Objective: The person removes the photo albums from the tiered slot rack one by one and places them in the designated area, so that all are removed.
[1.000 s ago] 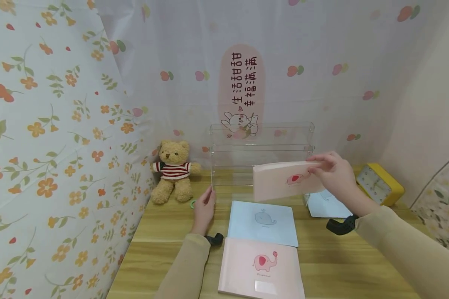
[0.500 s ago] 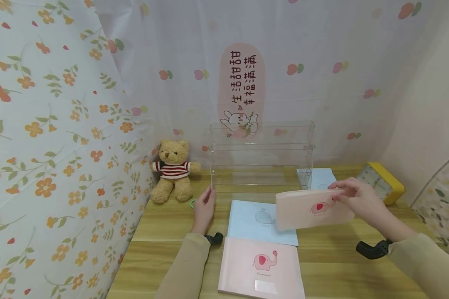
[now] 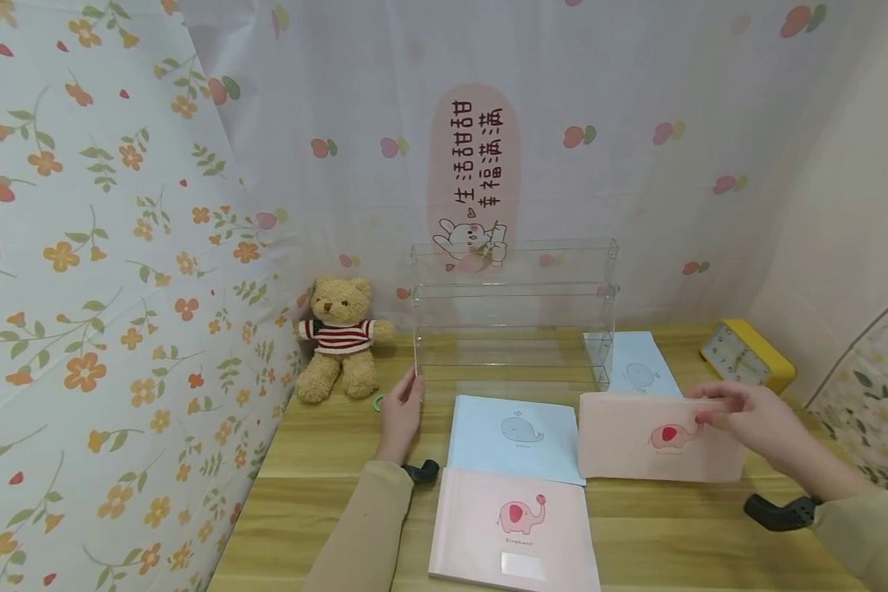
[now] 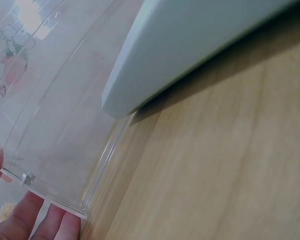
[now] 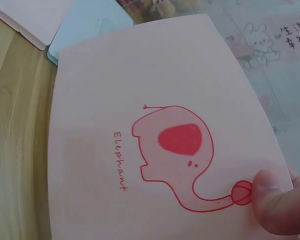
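My right hand (image 3: 758, 432) pinches a pink notebook (image 3: 614, 436) with an elephant on its cover by its upper right edge. In the right wrist view, the thumb (image 5: 275, 205) lies on the cover and the other fingers are mostly behind it. My left hand (image 3: 401, 415) holds the lower left side of a clear acrylic rack (image 3: 514, 288), thumb and fingers on either side of the panel (image 4: 55, 202). Before the rack lies a blue whale notebook (image 3: 481, 448). A second pink elephant notebook (image 3: 469, 501) lies nearer me.
Another blue whale notebook (image 3: 629, 353) lies right of the rack, partly behind the held one. A yellow clock (image 3: 762, 353) stands at the back right. At the left sits a teddy bear (image 3: 340, 337), near a small green ring (image 3: 378, 403). Patterned curtain hangs behind.
My right hand has carried the pink notebook right and down, from in front of the rack to beside the blue notebook. The left hand has stayed at the rack's side.
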The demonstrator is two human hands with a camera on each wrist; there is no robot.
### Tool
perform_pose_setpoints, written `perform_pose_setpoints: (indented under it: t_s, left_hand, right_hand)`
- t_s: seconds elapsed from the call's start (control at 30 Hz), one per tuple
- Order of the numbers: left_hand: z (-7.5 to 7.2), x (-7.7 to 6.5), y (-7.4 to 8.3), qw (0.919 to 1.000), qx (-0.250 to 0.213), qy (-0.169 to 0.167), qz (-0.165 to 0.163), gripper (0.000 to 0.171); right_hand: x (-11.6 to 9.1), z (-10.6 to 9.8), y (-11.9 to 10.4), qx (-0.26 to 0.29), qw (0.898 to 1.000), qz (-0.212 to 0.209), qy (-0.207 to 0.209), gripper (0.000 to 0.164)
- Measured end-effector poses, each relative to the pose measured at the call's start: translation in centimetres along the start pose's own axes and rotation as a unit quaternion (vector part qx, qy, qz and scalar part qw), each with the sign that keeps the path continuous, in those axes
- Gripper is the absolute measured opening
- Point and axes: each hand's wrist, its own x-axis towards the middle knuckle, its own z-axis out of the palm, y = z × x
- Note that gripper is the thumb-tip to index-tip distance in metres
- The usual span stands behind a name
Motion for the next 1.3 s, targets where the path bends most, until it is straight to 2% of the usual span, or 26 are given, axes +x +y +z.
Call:
perform_pose_setpoints:
  t_s: [0.17, 0.4, 0.57, 0.8, 1.0, 1.3]
  left_hand:
    - [-0.1, -0.1, 0.1, 1.0, 0.003, -0.003, -0.001, 0.046]
    - [-0.2, 0.0, 0.2, 1.0, -0.004, -0.007, -0.004, 0.046]
    - [-0.3, -0.3, 0.3, 1.0, -0.001, -0.007, 0.001, 0.046]
    - [-0.1, -0.2, 0.1, 0.9999, 0.0, -0.01, -0.001, 0.045]
    - [-0.1, -0.1, 0.0, 1.0, -0.005, -0.008, 0.001, 0.045]
    - [-0.1, -0.2, 0.3, 0.9999, -0.004, -0.011, -0.004, 0.047]
  right_hand:
    - [-0.1, -0.3, 1.3, 0.0, 1.0, 0.012, -0.018, 0.038]
    - [0.3, -0.5, 2.2, 0.0, 0.999, 0.02, -0.038, 0.039]
    - [0.6, -0.5, 2.8, -0.029, 0.998, -0.004, -0.051, 0.041]
    - [1.2, -0.1, 3.2, -0.075, 0.994, -0.048, -0.07, 0.033]
    - [1.7, 0.1, 3.4, -0.103, 0.99, -0.051, -0.083, 0.034]
    - [2.1, 0.1, 4.2, -0.111, 0.986, -0.054, -0.113, 0.041]
